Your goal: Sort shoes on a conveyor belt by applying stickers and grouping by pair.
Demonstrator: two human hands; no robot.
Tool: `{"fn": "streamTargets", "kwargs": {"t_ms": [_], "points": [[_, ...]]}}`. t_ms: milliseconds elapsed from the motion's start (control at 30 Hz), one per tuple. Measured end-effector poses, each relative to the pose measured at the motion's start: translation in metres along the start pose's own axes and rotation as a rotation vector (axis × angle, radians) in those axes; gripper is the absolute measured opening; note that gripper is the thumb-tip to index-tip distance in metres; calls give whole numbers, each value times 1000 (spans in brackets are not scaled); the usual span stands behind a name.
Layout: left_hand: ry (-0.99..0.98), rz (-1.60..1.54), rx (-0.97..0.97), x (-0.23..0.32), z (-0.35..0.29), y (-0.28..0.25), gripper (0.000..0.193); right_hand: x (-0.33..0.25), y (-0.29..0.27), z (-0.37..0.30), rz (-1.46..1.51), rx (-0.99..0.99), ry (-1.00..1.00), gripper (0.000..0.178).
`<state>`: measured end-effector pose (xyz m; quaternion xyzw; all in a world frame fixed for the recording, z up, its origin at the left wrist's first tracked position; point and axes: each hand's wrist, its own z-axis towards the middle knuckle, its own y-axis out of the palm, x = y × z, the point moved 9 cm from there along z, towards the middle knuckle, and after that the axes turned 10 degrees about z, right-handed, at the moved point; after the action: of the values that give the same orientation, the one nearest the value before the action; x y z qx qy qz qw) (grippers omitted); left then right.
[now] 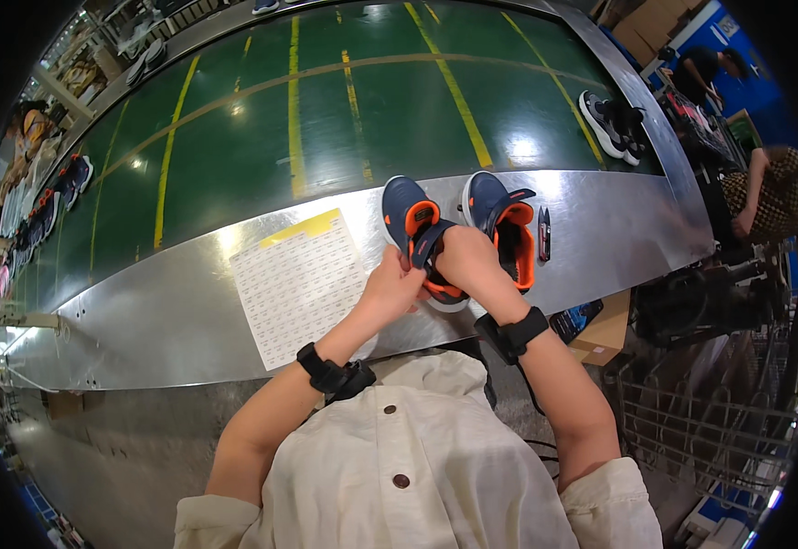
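Two navy sneakers with orange lining and white soles stand side by side on the metal edge of the bench. The left sneaker (406,203) is between my hands, and its dark strap is raised. My left hand (393,287) pinches the strap at the shoe's left side. Over the opening of this same shoe is my right hand (468,260), with curled fingers; their tips and whatever they grip are hidden. Close to the right of that hand stands the other sneaker (486,197), its strap lifted from the orange opening. Small dark thread snips (544,236) lie to its right.
A sheet of white labels (300,285) with a yellow top lies left of my hands. Beyond runs a green conveyor belt (234,137) carrying a black-and-white shoe (607,126) and a row of shoes (51,206). A phone (576,318) rests by a carton (605,331). Other people work at right.
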<state>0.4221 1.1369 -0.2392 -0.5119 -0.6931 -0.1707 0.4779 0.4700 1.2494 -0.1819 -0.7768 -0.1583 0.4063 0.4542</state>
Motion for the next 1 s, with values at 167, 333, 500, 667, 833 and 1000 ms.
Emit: {"fn": "streamTargets", "kwargs": {"t_ms": [167,333,500,667,833,1000], "points": [[-57,-159,-101,-6,-6,3,29,6,4,4,45,-182,127,18],[-63,-148,-125,-3,-7,5,30,-3,3,1,-25,-304,164,18],[-50,-108,-107,1,-8,4,31,2,9,4,-67,-359,211,15],[-33,-94,-96,0,-7,3,33,-4,7,4,-76,-344,159,15],[-10,-75,-74,-2,-4,3,34,-6,8,3,-47,-399,168,18],[-35,-37,-97,-5,-2,6,31,-3,11,4,-39,-389,211,23]]}}
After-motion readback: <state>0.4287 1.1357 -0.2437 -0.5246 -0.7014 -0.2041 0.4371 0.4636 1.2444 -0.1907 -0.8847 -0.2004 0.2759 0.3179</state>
